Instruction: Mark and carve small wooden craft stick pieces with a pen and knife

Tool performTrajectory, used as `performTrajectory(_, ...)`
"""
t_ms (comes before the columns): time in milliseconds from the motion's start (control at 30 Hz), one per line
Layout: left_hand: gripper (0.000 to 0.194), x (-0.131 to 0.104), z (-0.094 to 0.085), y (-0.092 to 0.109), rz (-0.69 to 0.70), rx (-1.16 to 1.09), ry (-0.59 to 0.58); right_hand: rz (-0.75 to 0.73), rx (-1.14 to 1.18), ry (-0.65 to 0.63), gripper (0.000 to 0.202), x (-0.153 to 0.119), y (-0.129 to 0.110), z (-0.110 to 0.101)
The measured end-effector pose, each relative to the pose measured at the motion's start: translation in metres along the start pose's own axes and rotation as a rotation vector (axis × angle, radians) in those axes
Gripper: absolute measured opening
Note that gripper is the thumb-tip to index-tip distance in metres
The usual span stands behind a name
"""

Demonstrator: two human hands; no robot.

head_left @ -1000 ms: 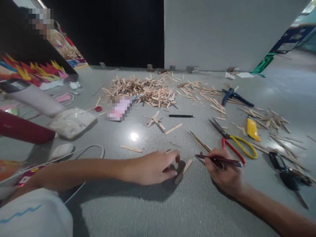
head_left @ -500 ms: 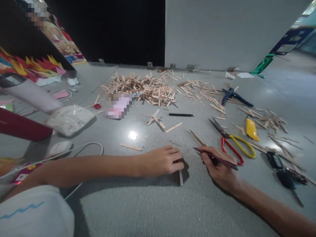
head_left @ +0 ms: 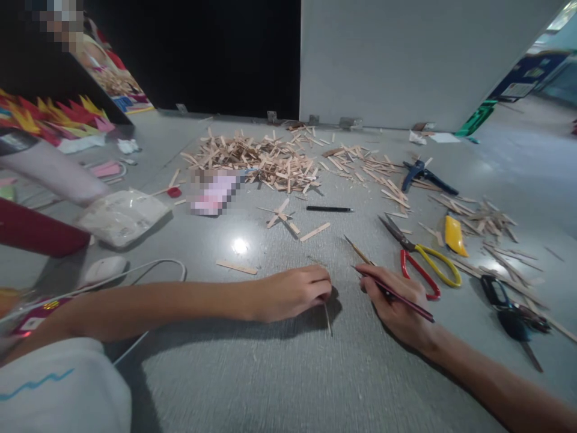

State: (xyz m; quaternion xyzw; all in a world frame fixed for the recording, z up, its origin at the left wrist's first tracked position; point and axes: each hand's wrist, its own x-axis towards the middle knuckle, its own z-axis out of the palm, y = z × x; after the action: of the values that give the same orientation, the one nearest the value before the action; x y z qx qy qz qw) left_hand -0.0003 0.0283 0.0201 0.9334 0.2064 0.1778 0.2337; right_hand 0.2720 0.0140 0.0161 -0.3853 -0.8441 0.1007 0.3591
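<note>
My left hand [head_left: 300, 291] is closed, its fingertips pinching a thin wooden craft stick [head_left: 329, 319]. That stick is turned edge-on and points down toward me; its upper end is hidden by the fingers. To the right, my right hand [head_left: 399, 297] grips a dark red pencil [head_left: 401, 294] in a writing hold, with the tip toward my left hand. A slim pointed tool with a tan shaft [head_left: 359, 249] shows beyond the fingers; I cannot tell whether it is held too. Beside the right hand lie scissors [head_left: 415, 248] with one red and one yellow handle.
A heap of craft sticks [head_left: 256, 157] lies at the back, with a small star of sticks [head_left: 282, 218] nearer. A black pen [head_left: 330, 209], blue cutters [head_left: 426, 174], a yellow cutter [head_left: 455, 234] and keys [head_left: 514, 319] lie around. At left are a clear packet [head_left: 126, 216] and mouse [head_left: 104, 269].
The craft stick in my left hand has turned from its flat face to its edge as the fingers closed more tightly. My right hand and pencil have shifted only slightly.
</note>
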Motion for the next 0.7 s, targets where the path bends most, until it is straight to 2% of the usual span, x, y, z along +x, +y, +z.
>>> performTrajectory(133, 0.019, -0.001, -0.002, -0.001, -0.054, -0.081, 0.043, -0.001, -0.005, 0.013, 0.02, 0.002, -0.003, -0.002)
performTrajectory(200, 0.016, -0.001, 0.0, 0.0, -0.142, -0.09, 0.088, -0.025, -0.004, 0.038, 0.017, 0.002, -0.004, -0.003)
performTrajectory(233, 0.021, -0.002, 0.002, 0.001, -0.193, -0.068, 0.115, -0.031, 0.008, 0.048, 0.017, 0.002, -0.006, -0.003)
performTrajectory(333, 0.068, -0.002, 0.011, 0.008, -0.298, 0.055, 0.185, 0.012, 0.108, 0.026, 0.016, 0.003, -0.01, -0.005)
performTrajectory(367, 0.074, -0.003, 0.015, 0.009, -0.305, 0.073, 0.187, 0.049, 0.168, -0.002, 0.016, 0.003, -0.012, -0.006)
performTrajectory(433, 0.074, -0.003, 0.021, 0.011, -0.319, 0.076, 0.164, 0.134, 0.311, -0.09, 0.017, 0.003, -0.015, -0.008)
performTrajectory(533, 0.068, -0.002, 0.025, 0.01, -0.257, 0.017, 0.096, 0.27, 0.5, -0.248, 0.023, 0.003, -0.019, -0.01)
performTrajectory(600, 0.062, -0.002, 0.024, 0.008, -0.215, -0.004, 0.072, 0.32, 0.52, -0.323, 0.024, 0.004, -0.022, -0.01)
performTrajectory(700, 0.056, -0.001, 0.022, 0.004, -0.174, -0.023, 0.057, 0.301, 0.423, -0.384, 0.028, 0.007, -0.027, -0.009)
